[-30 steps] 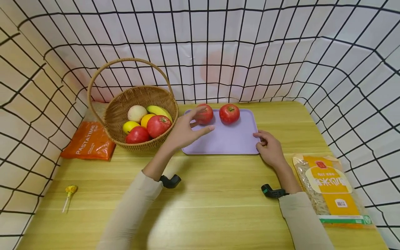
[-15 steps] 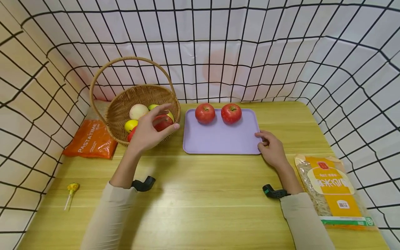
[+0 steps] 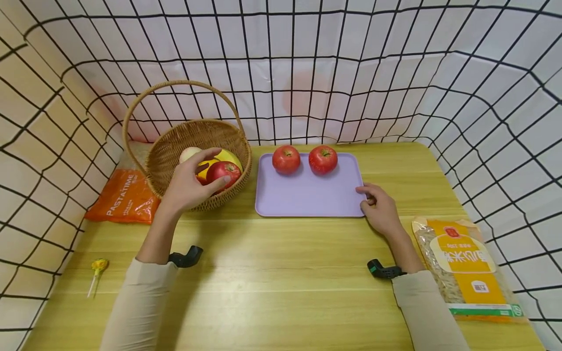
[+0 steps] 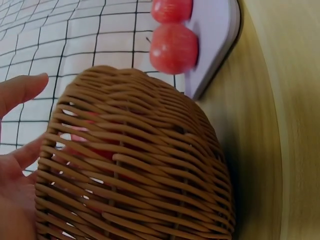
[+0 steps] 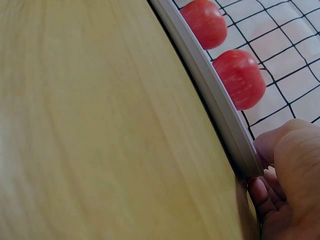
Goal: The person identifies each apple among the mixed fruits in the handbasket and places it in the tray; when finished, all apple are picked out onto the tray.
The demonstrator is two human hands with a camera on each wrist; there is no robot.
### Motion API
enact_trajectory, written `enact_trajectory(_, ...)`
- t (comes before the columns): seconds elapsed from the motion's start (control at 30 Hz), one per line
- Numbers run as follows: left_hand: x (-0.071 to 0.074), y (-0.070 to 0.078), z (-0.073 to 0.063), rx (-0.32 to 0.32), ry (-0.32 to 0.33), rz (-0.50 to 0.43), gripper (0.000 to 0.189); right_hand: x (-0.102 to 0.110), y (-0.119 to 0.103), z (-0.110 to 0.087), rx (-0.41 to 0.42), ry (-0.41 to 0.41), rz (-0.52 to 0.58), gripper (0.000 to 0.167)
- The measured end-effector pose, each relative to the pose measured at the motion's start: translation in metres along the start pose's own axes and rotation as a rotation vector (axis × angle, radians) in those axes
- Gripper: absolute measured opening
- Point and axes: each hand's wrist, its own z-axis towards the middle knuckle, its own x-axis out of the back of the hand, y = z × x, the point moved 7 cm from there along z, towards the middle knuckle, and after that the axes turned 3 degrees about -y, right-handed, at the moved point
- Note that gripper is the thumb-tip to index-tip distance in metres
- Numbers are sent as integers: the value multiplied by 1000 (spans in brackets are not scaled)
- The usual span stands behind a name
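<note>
In the head view my left hand (image 3: 186, 183) reaches over the front of the wicker basket (image 3: 175, 136), thumb and fingers spread apart. Its thumb overlaps a red apple (image 3: 225, 171) in the basket. Beyond the fingers lie a banana (image 3: 230, 157) and a pale round fruit (image 3: 188, 154); the hand hides other fruit. My right hand (image 3: 381, 207) pinches the right edge of the lilac tray (image 3: 307, 197), with the thumb (image 5: 267, 145) and fingers on either side of the rim. Two more red apples, a left one (image 3: 286, 160) and a right one (image 3: 323, 160), sit along the tray's back.
An orange pasta bag (image 3: 127, 197) lies left of the basket. Nearer the left front is a yellow lollipop (image 3: 99, 265). A yellow-labelled bag (image 3: 465, 268) lies beside my right forearm. Grid-patterned cloth (image 3: 281, 73) walls the wooden table (image 3: 281, 282) at the back and sides.
My left hand has moved left from the left apple on the tray to over the basket, leaving that apple there. My right hand stays at the tray's edge.
</note>
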Motion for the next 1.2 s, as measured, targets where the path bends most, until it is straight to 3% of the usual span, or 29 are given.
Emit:
enact_trajectory(0.47,2,-14,5,68,-128,65,70,-1,0,1,0,-2,0,40)
enact_trajectory(0.67,1,-17,6,89,-195,144,71,-2,1,3,12,2,0,41)
enact_trajectory(1.2,-6,-24,15,67,-306,324,74,-1,4,1,12,-7,6,40)
